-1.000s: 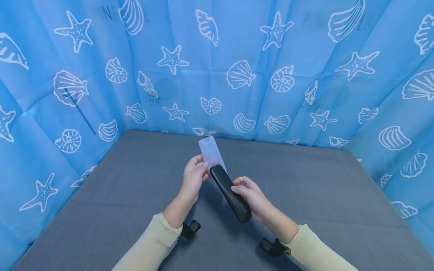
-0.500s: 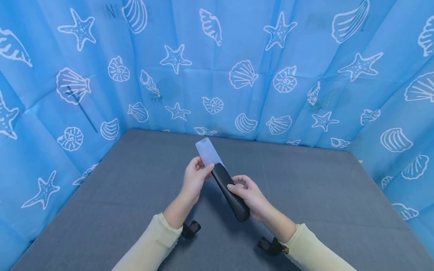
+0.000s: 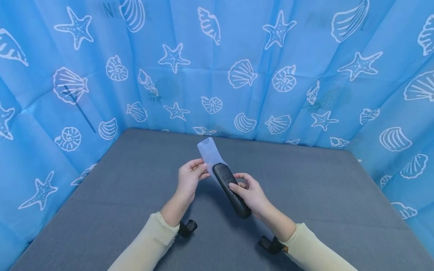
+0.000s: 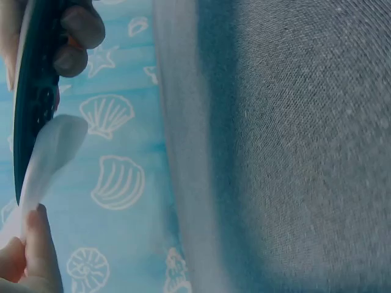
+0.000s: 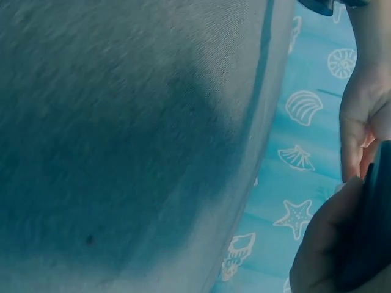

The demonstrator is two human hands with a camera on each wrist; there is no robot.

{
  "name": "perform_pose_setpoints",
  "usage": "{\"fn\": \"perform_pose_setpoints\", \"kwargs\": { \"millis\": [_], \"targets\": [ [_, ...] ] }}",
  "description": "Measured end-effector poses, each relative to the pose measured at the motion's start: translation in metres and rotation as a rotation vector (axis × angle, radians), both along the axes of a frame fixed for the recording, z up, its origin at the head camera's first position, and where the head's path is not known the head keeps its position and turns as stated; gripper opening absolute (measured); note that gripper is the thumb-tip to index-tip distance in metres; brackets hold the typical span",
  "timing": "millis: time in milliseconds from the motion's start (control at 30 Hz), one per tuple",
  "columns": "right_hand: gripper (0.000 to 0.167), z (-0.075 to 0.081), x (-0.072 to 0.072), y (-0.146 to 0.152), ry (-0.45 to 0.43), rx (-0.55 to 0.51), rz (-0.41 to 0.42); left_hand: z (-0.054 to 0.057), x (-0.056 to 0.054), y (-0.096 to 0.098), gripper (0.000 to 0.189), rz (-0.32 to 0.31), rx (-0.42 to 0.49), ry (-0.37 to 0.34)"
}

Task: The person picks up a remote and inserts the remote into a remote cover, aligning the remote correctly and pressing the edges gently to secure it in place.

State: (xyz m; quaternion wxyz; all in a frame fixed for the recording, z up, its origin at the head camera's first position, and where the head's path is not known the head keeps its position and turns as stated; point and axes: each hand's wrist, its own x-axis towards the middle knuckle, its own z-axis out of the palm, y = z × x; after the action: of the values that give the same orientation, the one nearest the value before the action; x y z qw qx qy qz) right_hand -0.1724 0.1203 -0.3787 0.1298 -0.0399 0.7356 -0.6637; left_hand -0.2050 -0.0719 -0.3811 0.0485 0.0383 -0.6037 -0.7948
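In the head view a black remote control slants over the table, its ribbed back turned up. My right hand grips its side, thumb on top and fingers beneath. A translucent plastic sleeve extends beyond the remote's far end, overlapping it there. The sleeve's left edge is pinched by my left hand. From the left wrist, buttons show on the remote's underside, and the loose sleeve bends away from that face. The right wrist view has the dark remote against my right hand.
A grey cloth-covered table lies below both hands. Behind it and along the sides hangs a blue curtain with white shells and starfish. Black wrist mounts protrude under the pale sleeve cuffs.
My left thumb came onto the remote's far end, then moved off to the left, back to the plastic sleeve's edge. The remote has rolled slightly, showing more of its back.
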Motion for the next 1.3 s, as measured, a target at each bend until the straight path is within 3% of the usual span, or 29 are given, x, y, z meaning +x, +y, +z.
{"fn": "perform_pose_setpoints", "kwargs": {
  "millis": [233, 367, 567, 867, 1133, 1300],
  "targets": [
    [0.04, 0.001, 0.002, -0.003, -0.025, -0.002, -0.007, 0.0, 0.002, 0.007, 0.035, -0.02, -0.042, -0.025],
    [0.043, 0.002, 0.002, -0.004, -0.017, -0.002, -0.006, 0.0, 0.001, 0.009, 0.035, 0.002, 0.013, -0.052],
    [0.046, 0.002, 0.003, -0.004, 0.035, 0.022, -0.014, 0.0, 0.0, 0.003, 0.031, 0.029, -0.014, -0.073],
    [0.043, 0.003, 0.002, -0.002, 0.094, 0.083, -0.013, 0.005, -0.001, -0.009, 0.029, -0.018, -0.061, -0.121],
    [0.043, -0.001, 0.002, -0.006, 0.164, 0.129, -0.053, 0.008, 0.003, -0.004, 0.026, -0.028, -0.033, -0.158],
    [0.044, -0.002, 0.001, -0.004, 0.209, 0.152, -0.031, 0.008, 0.003, -0.002, 0.026, -0.048, -0.028, -0.182]
  ]
}}
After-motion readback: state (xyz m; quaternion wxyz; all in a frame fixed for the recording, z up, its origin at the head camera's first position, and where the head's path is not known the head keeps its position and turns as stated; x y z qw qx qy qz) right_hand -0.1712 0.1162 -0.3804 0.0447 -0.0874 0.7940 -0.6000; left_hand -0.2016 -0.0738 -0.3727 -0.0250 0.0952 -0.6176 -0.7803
